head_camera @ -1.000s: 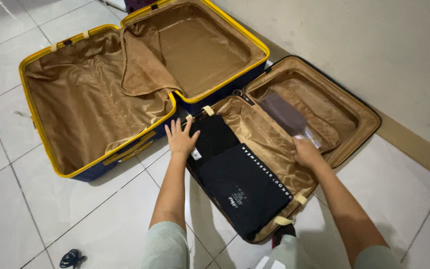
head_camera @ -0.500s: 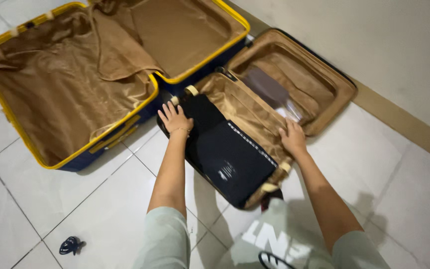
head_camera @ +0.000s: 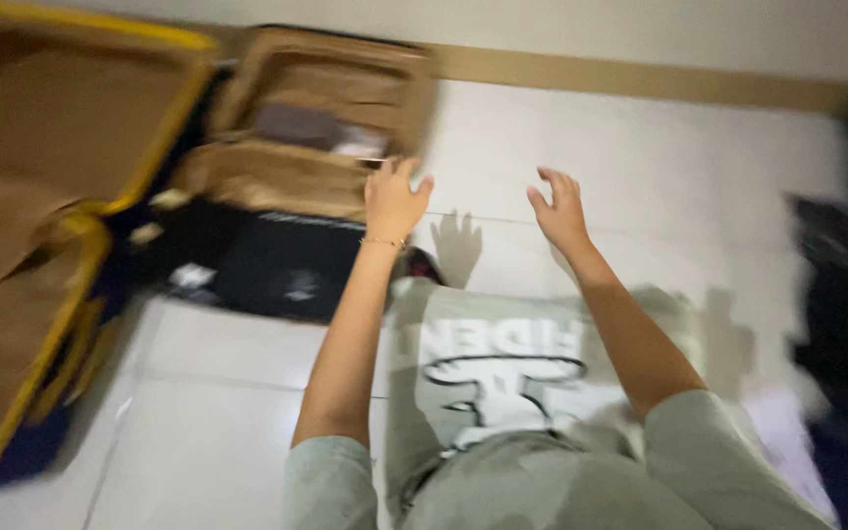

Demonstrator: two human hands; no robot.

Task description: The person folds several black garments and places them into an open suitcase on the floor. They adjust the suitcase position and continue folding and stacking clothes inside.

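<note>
At the far left we see the large yellow-rimmed suitcase (head_camera: pixel 46 196) lying open on the floor, its tan lining smooth and faintly glossy, bunched in soft folds, and nothing that we can make out packed in it; the picture is heavily blurred, so fine detail is lost. Just right of it lies the smaller dark suitcase (head_camera: pixel 326 69), also open, with the same tan lining; its near half holds folded black clothing (head_camera: pixel 267 265), flat and matt with small pale marks, and its far half holds a clear plastic packet (head_camera: pixel 311 130) with something dark inside, though we cannot tell what.

Our left hand (head_camera: pixel 393 201) hangs at the right edge of the smaller case, over the lining flap (head_camera: pixel 267 182); the fingers are spread and hold nothing, and whether they touch the case we cannot tell. Our right hand (head_camera: pixel 559 211) is raised over the bare white tiled floor (head_camera: pixel 660 157), well apart from the case; its fingers are loosely curled and apart, with nothing in them.

We judge the packing only partly done: one small case carries a few items and stands unclosed, the big one looks unfilled. At the far right a dark heap (head_camera: pixel 841 294) lies on the floor, too blurred to name.
</note>
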